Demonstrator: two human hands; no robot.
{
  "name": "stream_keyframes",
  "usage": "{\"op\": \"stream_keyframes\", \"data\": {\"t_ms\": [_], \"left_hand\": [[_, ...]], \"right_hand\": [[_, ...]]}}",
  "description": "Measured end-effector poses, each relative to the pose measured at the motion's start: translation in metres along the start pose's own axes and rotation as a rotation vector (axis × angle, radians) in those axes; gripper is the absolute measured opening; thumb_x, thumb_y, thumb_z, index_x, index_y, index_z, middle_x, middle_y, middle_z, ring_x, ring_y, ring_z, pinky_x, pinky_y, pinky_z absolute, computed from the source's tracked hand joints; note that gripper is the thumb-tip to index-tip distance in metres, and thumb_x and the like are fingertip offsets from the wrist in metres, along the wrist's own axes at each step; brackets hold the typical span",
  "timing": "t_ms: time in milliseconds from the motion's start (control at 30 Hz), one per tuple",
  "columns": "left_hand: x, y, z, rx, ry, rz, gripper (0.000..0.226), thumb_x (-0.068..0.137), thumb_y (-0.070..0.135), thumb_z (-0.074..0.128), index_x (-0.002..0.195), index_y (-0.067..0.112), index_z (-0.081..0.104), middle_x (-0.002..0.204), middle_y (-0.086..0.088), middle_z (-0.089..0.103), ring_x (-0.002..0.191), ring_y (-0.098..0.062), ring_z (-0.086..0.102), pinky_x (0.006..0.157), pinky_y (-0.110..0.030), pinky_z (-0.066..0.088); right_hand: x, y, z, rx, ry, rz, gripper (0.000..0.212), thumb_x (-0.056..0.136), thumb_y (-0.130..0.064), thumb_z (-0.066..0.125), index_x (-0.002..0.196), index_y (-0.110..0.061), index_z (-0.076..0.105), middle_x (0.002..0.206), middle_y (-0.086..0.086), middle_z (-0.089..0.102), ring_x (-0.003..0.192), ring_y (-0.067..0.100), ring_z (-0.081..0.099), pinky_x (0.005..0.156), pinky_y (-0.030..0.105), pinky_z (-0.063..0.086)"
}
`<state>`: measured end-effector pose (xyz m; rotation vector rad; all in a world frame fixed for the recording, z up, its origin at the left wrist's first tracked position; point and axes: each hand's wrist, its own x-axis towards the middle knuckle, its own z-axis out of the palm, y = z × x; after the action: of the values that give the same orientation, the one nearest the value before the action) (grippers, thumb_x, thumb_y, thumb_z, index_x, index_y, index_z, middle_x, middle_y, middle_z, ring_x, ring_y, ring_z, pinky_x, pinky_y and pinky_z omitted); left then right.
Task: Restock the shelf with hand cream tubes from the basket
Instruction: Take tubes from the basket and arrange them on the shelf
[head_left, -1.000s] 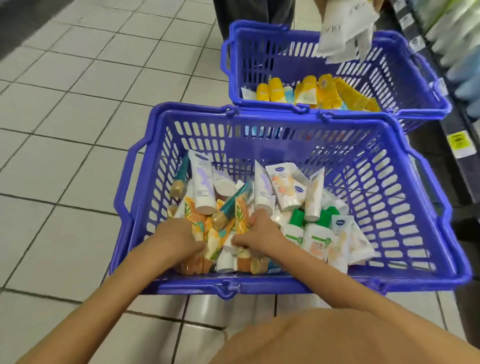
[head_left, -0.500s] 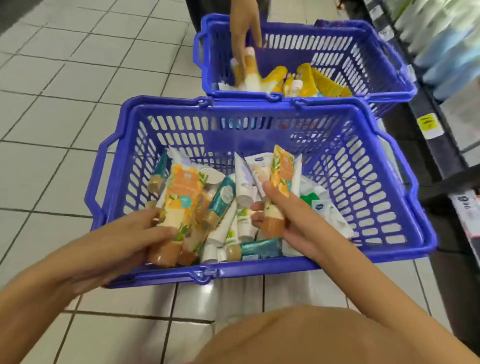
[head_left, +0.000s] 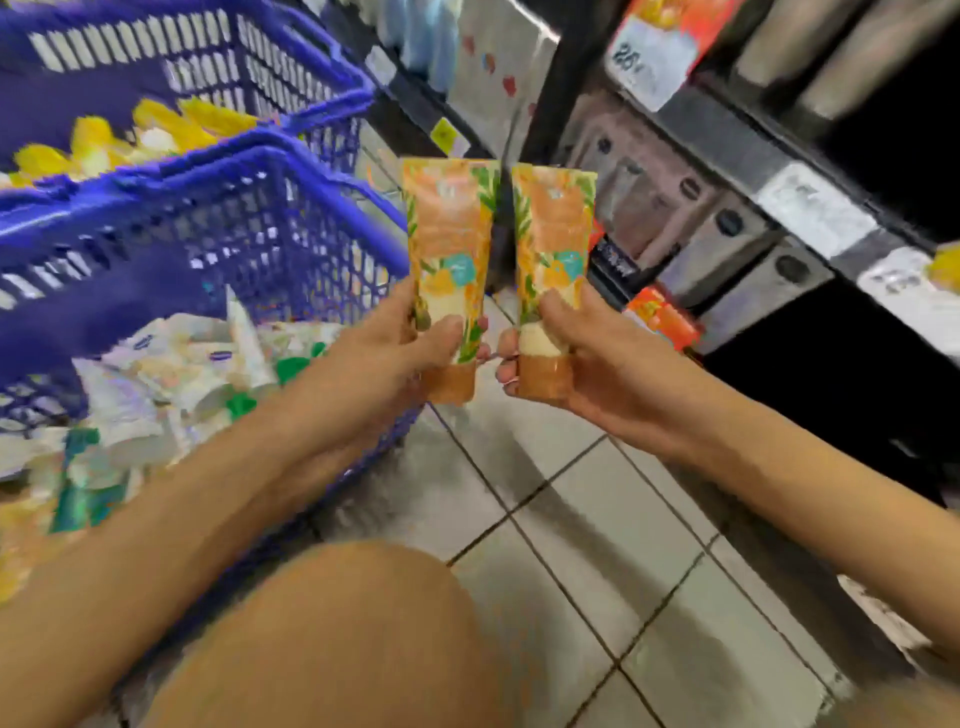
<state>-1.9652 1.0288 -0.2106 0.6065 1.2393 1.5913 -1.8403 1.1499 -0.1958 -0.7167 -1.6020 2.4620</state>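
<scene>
Head view, blurred w/ motion. L hand (head_left: 395, 353) grips an orange hand cream tube (head_left: 452, 234) low on its body, thumb across the front, cap end down, crimped end up. R hand (head_left: 576, 353) grips a second orange tube (head_left: 553, 234) the same way, fingers curled round just above the cap. Both tubes are upright, just beside each other w/ a narrow gap, held in the air right of the near blue basket (head_left: 218, 228) and in front of the shelf (head_left: 727, 130) at right. Near basket holds a heap of mixed white & green tubes (head_left: 171, 364). Far blue basket (head_left: 291, 73) behind it has yellow tubes (head_left: 161, 122). Shelf edge carries price tags (head_left: 815, 208). Tiled floor (head_left: 597, 530) below; bare knee (head_left: 332, 639) at bottom centre.
</scene>
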Motion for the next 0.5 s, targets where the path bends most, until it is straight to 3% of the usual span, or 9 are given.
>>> {"op": "stream_keyframes", "data": {"t_ms": [200,300,433,500], "left_hand": [[0.019,-0.048,0.078,0.075,-0.379,-0.164,0.04,0.066,0.015,0.059,0.106,0.022,0.058,0.095,0.002,0.074,0.086,-0.013,0.07,0.064,-0.023,0.057],[0.026,-0.086,0.121,0.167,-0.518,-0.272,0.048,0.061,0.019,0.065,0.108,0.027,0.059,0.099,-0.001,0.072,0.092,-0.017,0.07,0.073,-0.027,0.058],[0.029,-0.139,0.191,0.42,-0.759,-0.264,0.047,0.069,0.023,0.076,0.112,0.027,0.06,0.1,0.005,0.071,0.09,-0.008,0.067,0.067,-0.016,0.054],[0.032,-0.165,0.232,0.472,-0.805,-0.254,0.034,0.076,0.019,0.068,0.109,0.025,0.061,0.094,0.009,0.071,0.082,-0.004,0.067,0.064,-0.014,0.052]], "right_hand": [[-0.105,0.036,-0.084,0.207,0.324,-0.142,0.03,0.08,-0.03,0.052,0.109,-0.023,0.046,0.086,0.003,0.068,0.076,0.017,0.066,0.077,0.029,0.054],[-0.159,0.073,-0.117,0.385,0.503,-0.223,0.027,0.08,-0.03,0.051,0.105,-0.023,0.048,0.079,0.003,0.068,0.071,0.017,0.065,0.077,0.031,0.053],[-0.23,0.126,-0.153,0.488,0.774,-0.295,0.032,0.077,-0.024,0.056,0.108,-0.018,0.048,0.077,0.004,0.065,0.07,0.017,0.062,0.068,0.028,0.053],[-0.266,0.145,-0.173,0.447,0.91,-0.322,0.033,0.082,-0.019,0.055,0.113,-0.013,0.046,0.077,0.002,0.066,0.067,0.013,0.064,0.063,0.023,0.053]]}}
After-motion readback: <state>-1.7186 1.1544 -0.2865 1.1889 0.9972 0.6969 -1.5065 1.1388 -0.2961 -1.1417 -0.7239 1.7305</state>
